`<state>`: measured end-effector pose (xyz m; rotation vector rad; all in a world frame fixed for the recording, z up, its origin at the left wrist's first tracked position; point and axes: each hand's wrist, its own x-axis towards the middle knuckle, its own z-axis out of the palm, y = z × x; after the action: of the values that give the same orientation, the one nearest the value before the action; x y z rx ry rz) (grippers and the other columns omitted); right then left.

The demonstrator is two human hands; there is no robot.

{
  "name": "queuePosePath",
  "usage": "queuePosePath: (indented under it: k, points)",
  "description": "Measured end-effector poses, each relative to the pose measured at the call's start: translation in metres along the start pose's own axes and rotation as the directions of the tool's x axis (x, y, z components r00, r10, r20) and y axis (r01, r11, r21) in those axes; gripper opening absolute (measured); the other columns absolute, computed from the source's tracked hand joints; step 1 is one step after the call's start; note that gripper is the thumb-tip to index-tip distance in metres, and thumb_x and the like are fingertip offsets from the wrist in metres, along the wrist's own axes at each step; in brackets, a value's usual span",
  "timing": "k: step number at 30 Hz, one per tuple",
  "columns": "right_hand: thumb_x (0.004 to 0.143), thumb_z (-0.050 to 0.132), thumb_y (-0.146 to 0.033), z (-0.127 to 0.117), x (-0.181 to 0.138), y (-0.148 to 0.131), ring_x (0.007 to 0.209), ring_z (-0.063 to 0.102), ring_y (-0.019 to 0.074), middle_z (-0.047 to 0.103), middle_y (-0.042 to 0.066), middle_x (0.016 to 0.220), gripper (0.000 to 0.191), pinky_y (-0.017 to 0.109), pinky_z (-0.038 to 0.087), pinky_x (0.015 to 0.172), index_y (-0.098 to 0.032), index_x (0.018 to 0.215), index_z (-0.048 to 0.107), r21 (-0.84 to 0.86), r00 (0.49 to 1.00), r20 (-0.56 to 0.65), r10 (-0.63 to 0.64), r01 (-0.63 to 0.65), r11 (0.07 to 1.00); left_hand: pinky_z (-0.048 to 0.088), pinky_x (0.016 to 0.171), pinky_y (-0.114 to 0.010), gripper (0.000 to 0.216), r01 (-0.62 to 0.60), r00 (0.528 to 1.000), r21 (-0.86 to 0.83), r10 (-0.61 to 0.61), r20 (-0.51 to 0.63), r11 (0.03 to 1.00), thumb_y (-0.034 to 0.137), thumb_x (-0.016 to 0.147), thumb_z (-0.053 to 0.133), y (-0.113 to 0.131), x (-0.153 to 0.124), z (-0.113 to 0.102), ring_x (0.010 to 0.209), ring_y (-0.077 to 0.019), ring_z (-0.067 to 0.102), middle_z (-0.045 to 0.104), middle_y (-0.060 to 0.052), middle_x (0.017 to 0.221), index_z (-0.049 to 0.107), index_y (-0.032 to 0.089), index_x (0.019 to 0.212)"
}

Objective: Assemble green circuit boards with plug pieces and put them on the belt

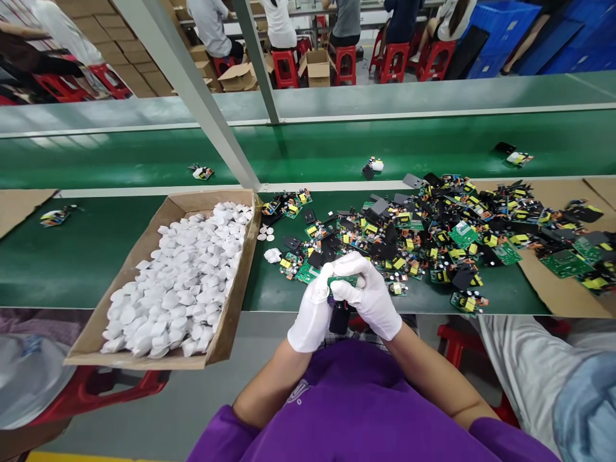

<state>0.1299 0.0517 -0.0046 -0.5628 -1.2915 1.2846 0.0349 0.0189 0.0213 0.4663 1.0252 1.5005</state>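
Note:
Both hands wear white gloves and meet at the near edge of the green bench. My left hand (312, 311) and my right hand (368, 292) are closed together on a small green circuit board (344, 280) with a black housing (339, 316) hanging under it. Just beyond them lies a big heap of green circuit boards and black housings (443, 231). A cardboard tray (231, 301) full of white plastic caps (183, 276) sits to the left, overhanging the bench edge.
A green conveyor belt (144, 157) runs behind the bench with a few stray boards on it. A slanted metal post (202, 96) rises from the bench. Cardboard sheets lie at far right and left. Other people sit on red stools beyond; someone's pale trouser leg (524, 366) is at my right.

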Motion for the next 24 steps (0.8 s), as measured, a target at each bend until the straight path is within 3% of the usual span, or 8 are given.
queuePosePath:
  k: [4,8,11,15,18,20,21,24]
  points:
    - [0.08,0.079,-0.033,-0.001,0.001,0.002,0.087,0.066,0.0157,0.067,0.0,0.091,0.015,0.031,0.054,0.08,-0.025,0.086,0.067,0.038,0.999,-0.027,0.024,-0.023,0.999,0.051,0.096,-0.034,0.031,-0.007,1.0,0.009,0.007,0.017,1.0,0.046,0.074,0.077,-0.002,0.001,0.0,0.103,-0.0243,0.069,0.078,-0.005,0.098,0.077,0.019,0.089]
    - [0.083,0.075,-0.042,-0.009,0.005,-0.003,0.096,0.066,0.0189,0.07,0.004,0.099,0.02,0.035,0.053,0.088,-0.024,0.089,0.069,-0.018,0.993,0.067,0.097,-0.096,0.995,0.054,0.089,-0.036,0.028,0.053,0.999,-0.025,-0.053,0.0,0.998,0.044,0.076,0.076,-0.003,0.002,0.001,0.091,-0.023,0.07,0.076,-0.004,0.086,0.075,0.018,0.085]
    - [0.085,0.073,-0.039,-0.011,0.007,-0.008,0.098,0.066,0.0184,0.07,0.004,0.101,0.016,0.035,0.053,0.091,-0.024,0.088,0.069,-0.001,0.986,0.077,0.145,-0.145,0.989,0.053,0.091,-0.035,0.026,0.004,1.0,-0.02,-0.005,-0.01,1.0,0.043,0.076,0.076,-0.007,0.003,0.002,0.093,-0.0228,0.069,0.076,-0.004,0.088,0.073,0.018,0.083]
    - [0.079,0.078,-0.038,-0.007,0.006,-0.008,0.087,0.066,0.0168,0.068,0.003,0.094,0.019,0.03,0.056,0.075,-0.023,0.081,0.066,0.046,0.98,0.038,0.198,-0.199,0.979,0.05,0.099,-0.033,0.024,-0.065,0.997,0.195,0.072,-0.027,0.979,0.039,0.087,0.064,-0.011,0.004,0.002,0.107,-0.0231,0.067,0.077,-0.006,0.097,0.075,0.018,0.092]
    - [0.079,0.078,-0.044,-0.008,0.006,-0.005,0.085,0.066,0.0175,0.068,0.004,0.095,0.025,0.03,0.056,0.072,-0.023,0.083,0.066,0.016,0.974,0.009,0.227,-0.227,0.974,0.05,0.098,-0.026,0.045,0.013,1.0,0.426,-0.009,-0.011,0.904,0.042,0.097,0.041,-0.007,0.003,0.001,0.116,-0.02,0.063,0.077,-0.009,0.093,0.076,0.013,0.099]
    - [0.087,0.068,-0.049,-0.013,0.006,-0.005,0.097,0.066,0.0201,0.069,0.006,0.103,0.026,0.035,0.056,0.084,-0.023,0.092,0.068,-0.09,0.983,0.03,0.181,-0.177,0.98,0.054,0.091,-0.024,0.047,0.06,0.997,0.478,-0.079,0.021,0.876,0.044,0.096,0.04,-0.001,0.003,-0.001,0.117,-0.0197,0.063,0.076,-0.01,0.091,0.076,0.013,0.096]
    - [0.091,0.062,-0.05,-0.017,0.006,-0.007,0.107,0.065,0.0221,0.069,0.008,0.111,0.029,0.039,0.054,0.093,-0.024,0.1,0.069,-0.166,0.99,0.049,0.131,-0.121,0.979,0.052,0.096,-0.026,0.047,0.068,0.995,0.476,-0.096,0.033,0.877,0.044,0.096,0.042,0.002,0.002,-0.001,0.116,-0.0204,0.063,0.077,-0.01,0.092,0.076,0.011,0.101]
    - [0.094,0.059,-0.046,-0.028,0.005,-0.016,0.132,0.051,0.0264,0.059,0.008,0.136,0.033,0.047,0.042,0.111,-0.03,0.122,0.064,-0.405,0.987,0.147,-0.068,0.123,0.906,0.05,0.104,-0.039,0.04,0.101,0.987,0.292,-0.132,0.09,0.951,0.044,0.095,0.049,0.008,0.002,-0.001,0.121,-0.0246,0.062,0.076,-0.01,0.108,0.073,0.017,0.113]
